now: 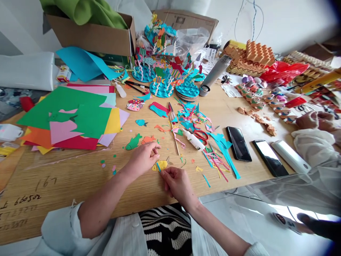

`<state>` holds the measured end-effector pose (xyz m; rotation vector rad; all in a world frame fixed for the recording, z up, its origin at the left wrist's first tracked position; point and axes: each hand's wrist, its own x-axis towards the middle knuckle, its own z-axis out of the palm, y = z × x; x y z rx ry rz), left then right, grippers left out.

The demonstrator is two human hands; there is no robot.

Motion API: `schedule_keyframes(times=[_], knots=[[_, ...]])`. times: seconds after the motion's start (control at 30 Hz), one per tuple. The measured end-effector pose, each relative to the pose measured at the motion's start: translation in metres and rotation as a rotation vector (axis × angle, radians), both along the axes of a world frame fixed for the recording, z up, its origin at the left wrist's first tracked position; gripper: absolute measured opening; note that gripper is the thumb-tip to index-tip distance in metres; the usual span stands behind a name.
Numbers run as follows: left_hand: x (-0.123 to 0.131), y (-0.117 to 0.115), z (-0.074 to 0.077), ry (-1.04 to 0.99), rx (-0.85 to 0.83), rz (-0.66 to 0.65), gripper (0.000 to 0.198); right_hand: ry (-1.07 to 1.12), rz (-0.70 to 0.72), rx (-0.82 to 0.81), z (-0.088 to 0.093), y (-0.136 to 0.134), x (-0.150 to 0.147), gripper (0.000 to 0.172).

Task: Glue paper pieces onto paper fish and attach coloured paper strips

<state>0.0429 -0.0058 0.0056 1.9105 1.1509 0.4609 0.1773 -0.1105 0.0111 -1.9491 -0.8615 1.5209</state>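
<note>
Head view: looking down at a wooden table covered in craft stuff, pretty busy scene tbh
Left hand: fingers loosely curled right above the fish, can't tell if it's actually pinching anything
Right hand: closed to a pinch, fingertips gripping the fish's edge
Yellow paper fish: on the table between both hands, with a blue stripe across it
Close by: green paper fish and orange paper fish lying just past the left hand
Also nearby: glue bottle lying on red-handled scissors
Left side: pile of colored paper
Back: teal paper crafts
Right side: two phones, and another person's hands at the table edge
</note>
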Motion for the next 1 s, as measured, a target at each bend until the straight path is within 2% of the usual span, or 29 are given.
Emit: schedule_keyframes(times=[0.1, 0.23, 0.53, 1.0], knots=[[0.0, 0.001, -0.006, -0.068, -0.112, 0.06, 0.024, -0.006, -0.013, -0.01, 0.003, 0.0, -0.001, 0.025], [0.0, -0.002, -0.006, -0.067, -0.17, 0.079, 0.023, -0.006, -0.016, 0.007, 0.007, 0.001, -0.003, 0.026], [-0.003, -0.004, -0.017, -0.052, -0.198, 0.048, 0.025, -0.002, -0.038, -0.006, 0.003, 0.0, -0.004, 0.027], [-0.003, -0.003, -0.011, -0.038, -0.202, 0.032, 0.027, -0.021, -0.022, -0.026, 0.002, 0.001, -0.003, 0.026]])
